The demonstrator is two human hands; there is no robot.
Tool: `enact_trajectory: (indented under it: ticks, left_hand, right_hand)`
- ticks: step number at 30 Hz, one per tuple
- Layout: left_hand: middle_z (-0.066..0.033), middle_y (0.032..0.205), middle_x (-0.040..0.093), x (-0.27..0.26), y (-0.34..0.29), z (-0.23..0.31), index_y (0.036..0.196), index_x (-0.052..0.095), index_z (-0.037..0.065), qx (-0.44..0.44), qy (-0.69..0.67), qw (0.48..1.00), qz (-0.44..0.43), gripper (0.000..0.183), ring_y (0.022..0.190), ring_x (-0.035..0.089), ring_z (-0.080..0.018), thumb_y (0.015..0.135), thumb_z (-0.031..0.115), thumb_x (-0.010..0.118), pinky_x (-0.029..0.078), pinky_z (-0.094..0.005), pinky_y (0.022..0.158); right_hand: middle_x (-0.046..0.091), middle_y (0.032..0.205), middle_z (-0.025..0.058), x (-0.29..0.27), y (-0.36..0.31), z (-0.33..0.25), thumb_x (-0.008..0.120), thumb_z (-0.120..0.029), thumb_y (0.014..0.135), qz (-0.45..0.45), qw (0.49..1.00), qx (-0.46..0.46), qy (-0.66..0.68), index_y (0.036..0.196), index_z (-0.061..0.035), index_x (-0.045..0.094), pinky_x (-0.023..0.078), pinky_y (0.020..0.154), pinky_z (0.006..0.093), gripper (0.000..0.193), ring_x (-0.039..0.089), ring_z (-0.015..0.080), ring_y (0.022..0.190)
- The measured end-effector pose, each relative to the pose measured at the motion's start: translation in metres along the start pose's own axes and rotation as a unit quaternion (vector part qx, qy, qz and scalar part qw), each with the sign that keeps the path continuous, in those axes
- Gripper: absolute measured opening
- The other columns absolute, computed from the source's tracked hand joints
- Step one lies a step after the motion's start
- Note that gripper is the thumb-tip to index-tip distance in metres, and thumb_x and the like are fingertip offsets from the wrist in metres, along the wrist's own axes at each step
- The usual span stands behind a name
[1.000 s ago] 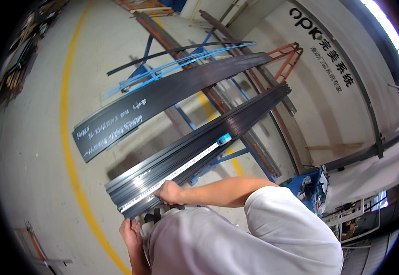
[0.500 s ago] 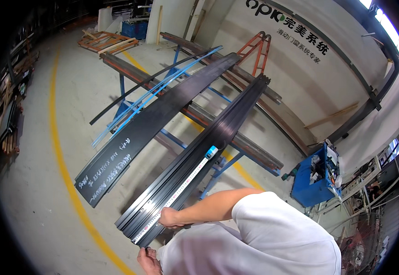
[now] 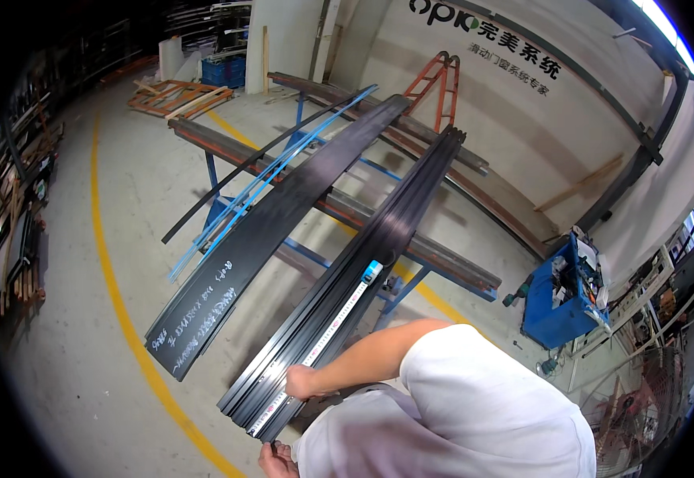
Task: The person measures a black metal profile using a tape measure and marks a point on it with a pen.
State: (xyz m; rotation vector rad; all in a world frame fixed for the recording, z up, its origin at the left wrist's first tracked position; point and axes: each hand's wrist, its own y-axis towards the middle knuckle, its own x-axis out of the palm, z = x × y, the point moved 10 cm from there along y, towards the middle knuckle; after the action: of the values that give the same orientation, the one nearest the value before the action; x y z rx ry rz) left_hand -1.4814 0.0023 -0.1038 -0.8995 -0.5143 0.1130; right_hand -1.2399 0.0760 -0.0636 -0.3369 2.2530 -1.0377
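A bundle of long dark metal profiles (image 3: 339, 299) slopes from my hands up to the far right. Along its right side lies a tape measure (image 3: 372, 272) with a blue case, its white blade pulled out toward the near end. My right hand (image 3: 302, 382) is closed over the profiles beside the blade; what its fingers hold is hidden. At the near end of the bundle, close to the blade's tip, my left hand (image 3: 277, 460) is pinched. I cannot make out what lies between its fingertips.
The profiles rest across rusty beams (image 3: 435, 255) on blue stands. Left of them lie a wide dark panel (image 3: 235, 275) with white handwriting and thin blue strips (image 3: 263, 179). A blue tool bin (image 3: 554, 311) stands right, an orange ladder (image 3: 435, 88) behind, a wooden pallet (image 3: 180, 95) far left.
The view has shifted slightly, so the near end of the profiles sits lower and further right. Both hands stay at about the same places on the bundle.
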Motion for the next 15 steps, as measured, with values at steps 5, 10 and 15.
enact_trajectory:
  ticks: [5,10,15]
  left_hand:
    - [-0.0022,0.077,0.049,-0.005,0.01,-0.01,0.086,0.059,0.007,-0.007,-0.004,1.0,-0.016,0.018,0.068,0.047,-0.0148,0.1,0.017,0.063,0.043,-0.0317,0.063]
    - [-0.0043,0.076,0.052,-0.013,0.008,-0.007,0.087,0.061,0.003,0.007,-0.009,0.999,0.037,0.018,0.069,0.05,-0.0178,0.099,0.016,0.063,0.046,-0.0342,0.065]
    - [-0.0151,0.092,0.067,-0.024,-0.034,0.057,0.1,0.069,-0.003,0.316,0.307,0.876,0.196,0.024,0.081,0.062,-0.0245,0.1,0.019,0.061,0.052,-0.036,0.078]
  right_hand:
    - [0.071,0.087,0.0227,-0.006,-0.001,0.012,0.069,-0.028,0.09,0.185,0.958,-0.187,-0.114,0.078,-0.0002,0.067,0.056,0.068,0.0434,0.03,0.071,0.0329,0.079]
    - [0.073,0.079,0.0137,0.026,-0.039,-0.045,0.07,-0.018,0.076,0.102,0.758,-0.455,-0.457,0.073,-0.0047,0.071,0.059,0.065,0.0437,0.013,0.072,0.0322,0.073]
    - [0.072,0.075,0.0185,0.016,0.005,0.011,0.066,-0.018,0.08,0.002,1.0,-0.014,-0.016,0.069,-0.0021,0.07,0.058,0.062,0.0424,0.02,0.072,0.0309,0.07]
